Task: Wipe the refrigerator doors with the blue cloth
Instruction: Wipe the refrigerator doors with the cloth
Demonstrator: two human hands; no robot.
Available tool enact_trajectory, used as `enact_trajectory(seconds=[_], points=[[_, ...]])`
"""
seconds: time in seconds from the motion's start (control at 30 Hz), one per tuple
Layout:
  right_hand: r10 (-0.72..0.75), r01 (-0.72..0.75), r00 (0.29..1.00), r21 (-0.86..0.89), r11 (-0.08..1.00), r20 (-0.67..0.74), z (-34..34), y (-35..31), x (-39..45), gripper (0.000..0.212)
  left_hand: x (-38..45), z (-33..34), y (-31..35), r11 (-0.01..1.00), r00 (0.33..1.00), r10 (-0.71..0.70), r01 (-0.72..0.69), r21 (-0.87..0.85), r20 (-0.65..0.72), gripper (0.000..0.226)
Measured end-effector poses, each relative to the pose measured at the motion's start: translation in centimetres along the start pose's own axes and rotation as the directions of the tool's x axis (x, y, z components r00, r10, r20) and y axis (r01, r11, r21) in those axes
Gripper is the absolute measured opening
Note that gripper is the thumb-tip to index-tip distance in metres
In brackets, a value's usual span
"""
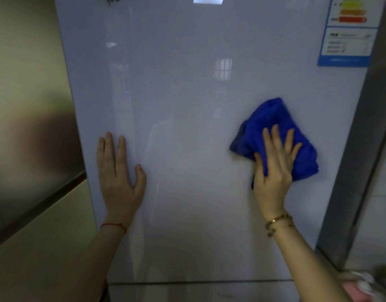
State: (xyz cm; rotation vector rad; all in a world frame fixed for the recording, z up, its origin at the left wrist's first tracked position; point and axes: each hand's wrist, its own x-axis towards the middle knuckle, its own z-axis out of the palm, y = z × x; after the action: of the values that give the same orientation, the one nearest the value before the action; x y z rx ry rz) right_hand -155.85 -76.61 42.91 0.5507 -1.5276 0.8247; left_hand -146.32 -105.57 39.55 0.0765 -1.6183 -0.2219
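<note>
crumpled blue cloth (274,136), glossy refrigerator door (187,105)

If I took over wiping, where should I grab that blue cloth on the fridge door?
Probably the loose bunched upper fold of the blue cloth, coming from above. The right hand presses flat over its lower middle, pinning it to the refrigerator door, so only the top and side edges stick out free.

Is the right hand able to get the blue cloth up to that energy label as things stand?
Probably yes. The right hand presses the blue cloth flat on the door, and the bare door between it and the energy label holds no obstacle.
</note>
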Motion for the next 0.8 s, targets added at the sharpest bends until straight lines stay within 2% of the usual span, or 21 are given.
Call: enact_trajectory(seconds=[0.07,0.13,0.17,0.2,0.27,0.33,0.37,0.43,0.47,0.57,0.63,0.7,0.73,0.77,0.8], points=[[-0.198,0.207,0.957,-0.018,0.978,0.212,0.4,0.3,-5.8,0.050,0.1,0.0,0.0,1.000,1.000,-0.003,0.003,0.000,-0.002,0.057],[-0.359,0.412,0.824,-0.028,0.911,0.439,-0.2,1.3,-12.5,0.052,0.0,0.0,0.1,1.000,1.000,-0.002,0.002,-0.001,0.003,0.057],[-0.398,0.466,0.771,-0.014,0.885,0.497,-0.7,1.6,-14.1,0.050,0.0,0.0,0.1,1.000,1.000,-0.001,0.001,0.000,0.000,0.057],[-0.409,0.477,0.754,-0.001,0.879,0.514,-1.0,1.8,-14.0,0.050,0.1,0.0,0.1,1.000,1.000,-0.001,0.001,0.002,-0.002,0.057],[-0.372,0.418,0.813,-0.004,0.908,0.448,-0.7,1.0,-10.5,0.050,0.2,0.1,0.0,1.000,1.000,-0.007,0.007,0.004,-0.006,0.057],[-0.241,0.251,0.926,0.003,0.968,0.289,0.5,-1.5,-4.6,0.048,0.1,0.2,0.1,1.000,1.000,-0.012,0.012,0.009,-0.006,0.058],[-0.171,0.171,0.960,0.018,0.985,0.220,1.3,-3.1,-1.8,0.045,0.1,0.2,0.0,1.000,1.000,-0.013,0.013,0.012,-0.004,0.058],[-0.132,0.128,0.981,0.039,0.991,0.143,3.1,-6.2,1.7,0.044,0.1,0.1,0.0,1.000,1.000,-0.016,0.016,0.013,0.004,0.059],[-0.176,0.171,0.975,0.047,0.984,0.139,3.9,-7.3,2.1,0.045,0.2,0.1,0.1,1.000,1.000,-0.017,0.017,0.012,0.009,0.060],[-0.397,0.388,0.881,0.088,0.918,0.257,4.9,-7.6,-2.3,0.048,0.0,-0.1,0.0,0.999,0.999,-0.035,0.034,0.020,0.027,0.061],[-0.552,0.546,0.745,0.132,0.827,0.376,4.6,-6.1,-8.2,0.049,-1.7,-0.5,-0.4,0.998,0.998,-0.053,0.051,0.032,0.043,0.061],[-0.640,0.651,0.597,0.174,0.739,0.484,3.4,-3.5,-13.0,0.046,-4.7,-1.0,-1.4,0.996,0.995,-0.054,0.049,0.069,0.081,0.060],[-0.652,0.668,0.563,0.184,0.721,0.508,2.7,-2.3,-14.2,0.043,-6.6,-1.4,-2.0,0.995,0.993,-0.051,0.041,0.094,0.108,0.060],[-0.647,0.666,0.562,0.183,0.723,0.515,2.2,-1.5,-14.5,0.040,-8.6,-1.8,-2.5,0.993,0.989,-0.053,0.037,0.115,0.141,0.061],[-0.628,0.642,0.594,0.175,0.747,0.503,1.8,-1.3,-14.2,0.038,-10.6,-2.2,-2.9,0.991,0.982,-0.061,0.038,0.130,0.179,0.062]])
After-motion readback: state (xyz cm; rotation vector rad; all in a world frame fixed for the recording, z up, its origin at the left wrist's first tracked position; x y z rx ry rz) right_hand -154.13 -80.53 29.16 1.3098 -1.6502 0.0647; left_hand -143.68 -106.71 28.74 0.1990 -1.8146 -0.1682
